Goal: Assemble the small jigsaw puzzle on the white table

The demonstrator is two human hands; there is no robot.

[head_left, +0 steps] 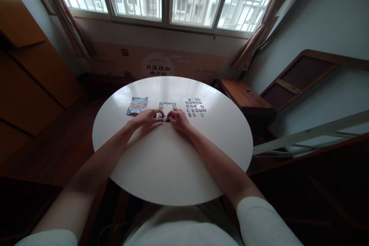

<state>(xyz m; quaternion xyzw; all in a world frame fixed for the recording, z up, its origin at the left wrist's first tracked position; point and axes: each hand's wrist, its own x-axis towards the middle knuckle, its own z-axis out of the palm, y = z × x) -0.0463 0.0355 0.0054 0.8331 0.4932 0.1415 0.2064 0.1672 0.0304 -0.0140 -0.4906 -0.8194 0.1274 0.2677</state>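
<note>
A round white table (173,161) holds a small jigsaw. Its partly joined frame (167,105) lies just beyond my hands. Several loose puzzle pieces (195,107) are spread to the right of the frame. My left hand (149,117) and my right hand (178,118) meet near the table's middle, fingers pinched together on small puzzle pieces (163,116) between them. A printed picture card (137,105) lies to the left of the frame.
A window with bars fills the far wall, with curtains at both sides. A cardboard box with printed characters (158,66) stands under the window. A wooden bench (243,96) sits right of the table. Wooden cabinets line the left side.
</note>
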